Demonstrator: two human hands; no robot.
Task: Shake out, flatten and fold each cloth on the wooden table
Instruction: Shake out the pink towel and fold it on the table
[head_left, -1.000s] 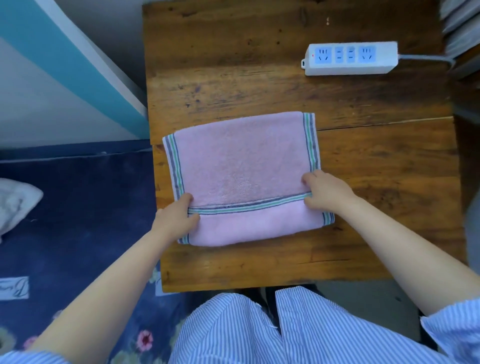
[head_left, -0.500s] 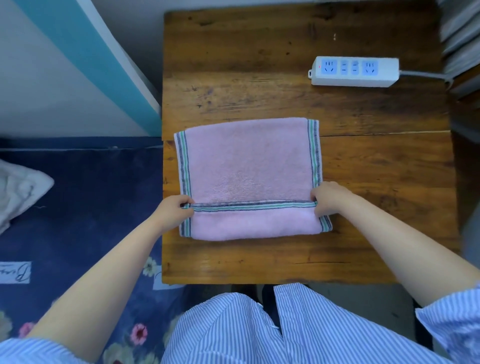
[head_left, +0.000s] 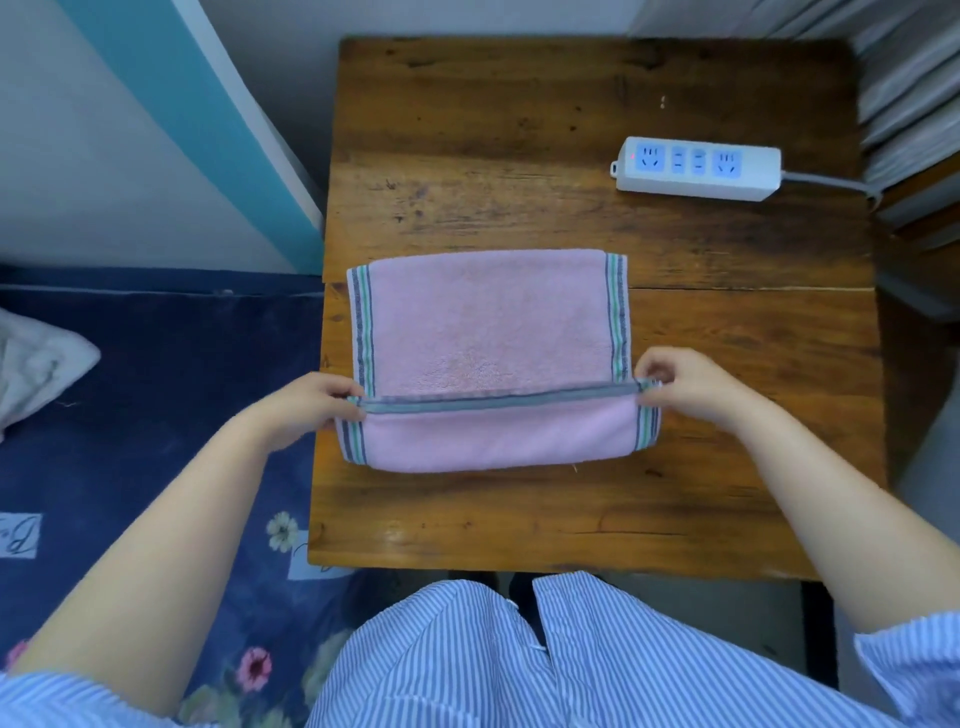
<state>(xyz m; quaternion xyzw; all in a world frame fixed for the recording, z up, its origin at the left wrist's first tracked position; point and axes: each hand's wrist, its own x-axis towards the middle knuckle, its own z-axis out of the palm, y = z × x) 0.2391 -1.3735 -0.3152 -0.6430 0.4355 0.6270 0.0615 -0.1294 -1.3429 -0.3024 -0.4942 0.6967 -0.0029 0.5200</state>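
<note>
A pink towel (head_left: 488, 332) with grey and green striped borders lies on the wooden table (head_left: 571, 104), its near part folded over itself. My left hand (head_left: 306, 408) pinches the left end of the striped near hem. My right hand (head_left: 685, 384) pinches the right end of the same hem. Between the two hands the hem is stretched taut and lifted slightly above the folded layer.
A white power strip (head_left: 698, 167) with its cable lies at the table's back right. Stacked grey things (head_left: 914, 93) stand to the right of the table. A dark blue flowered rug (head_left: 156, 415) and a white cloth (head_left: 36, 364) lie on the floor at left.
Both hands have shifted from pressing the fold to pinching the hem's ends and have raised it a little. The head camera has moved, so the table sits further right in view.
</note>
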